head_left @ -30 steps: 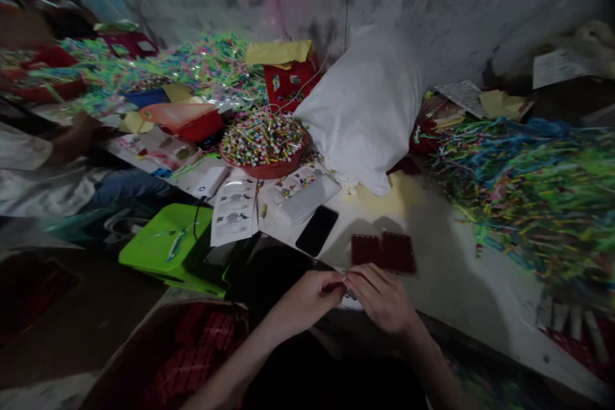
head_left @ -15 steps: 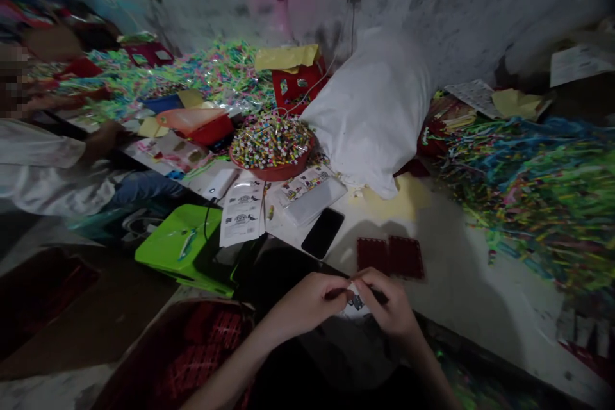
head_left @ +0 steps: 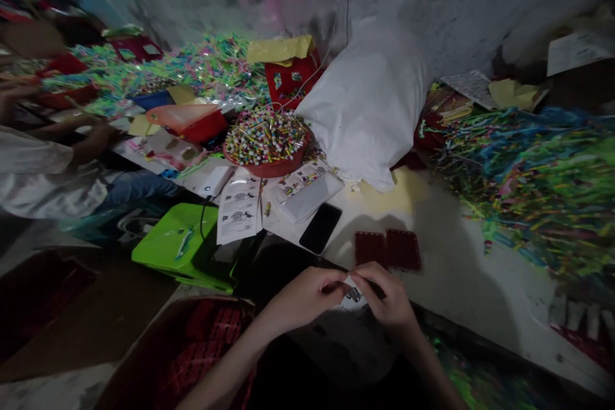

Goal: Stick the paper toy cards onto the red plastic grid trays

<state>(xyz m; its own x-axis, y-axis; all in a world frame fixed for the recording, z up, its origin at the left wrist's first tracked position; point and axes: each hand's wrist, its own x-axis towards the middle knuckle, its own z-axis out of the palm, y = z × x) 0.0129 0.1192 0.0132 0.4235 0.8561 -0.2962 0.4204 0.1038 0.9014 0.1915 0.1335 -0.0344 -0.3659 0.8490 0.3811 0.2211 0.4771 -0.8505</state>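
Between my fingertips is a small white paper piece with dark printing, held low over my lap at the table's front edge. My left hand pinches its upper left side. On its right side, my right hand grips the same piece with thumb and fingers. Just beyond my hands, two dark red square pieces with notched edges lie side by side on the table. A black phone rests to their left.
Printed sheets and a red bowl of small colourful pieces stand left of a white sack. Colourful strips are heaped at right. A green stool and red basket are at lower left. Another person's sleeve shows far left.
The view has shifted slightly. More of the printed face of the paper piece shows between my hands. The other person's arms at far left have moved.
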